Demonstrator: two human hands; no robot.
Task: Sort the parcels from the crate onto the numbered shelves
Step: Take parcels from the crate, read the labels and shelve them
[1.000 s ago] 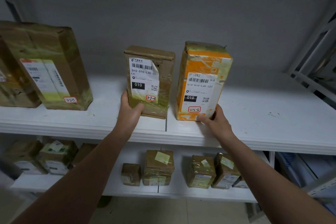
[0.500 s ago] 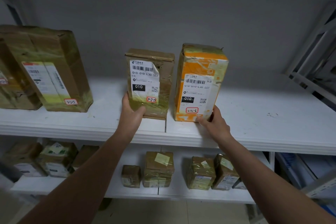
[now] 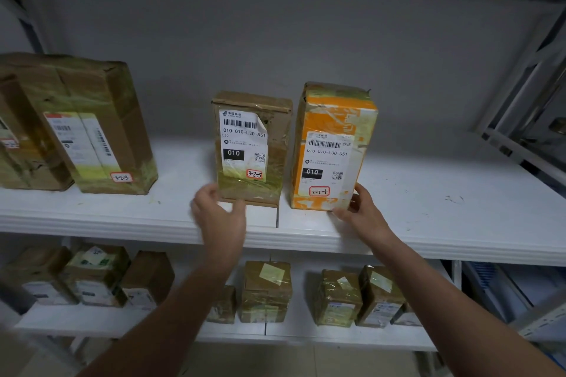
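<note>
Two parcels stand upright side by side on the white upper shelf (image 3: 428, 223). The brown parcel (image 3: 275, 156) carries a white label marked 3-2-5. The orange parcel (image 3: 333, 119) stands to its right with a red-framed tag. My left hand (image 3: 219, 217) is blurred just in front of the brown parcel's lower left corner, fingers loose and holding nothing. My right hand (image 3: 361, 211) holds the orange parcel's lower right corner, thumb under the front edge and fingers on its side.
A large brown taped parcel (image 3: 92, 119) stands at the shelf's left, with another behind it at the frame edge. Several small brown parcels (image 3: 266, 291) sit on the lower shelf. A grey shelf frame (image 3: 520, 95) rises at the right.
My left hand has let go of the brown parcel and drawn back toward the shelf edge. My right hand stays on the orange parcel, which stands slightly closer to the brown one.
</note>
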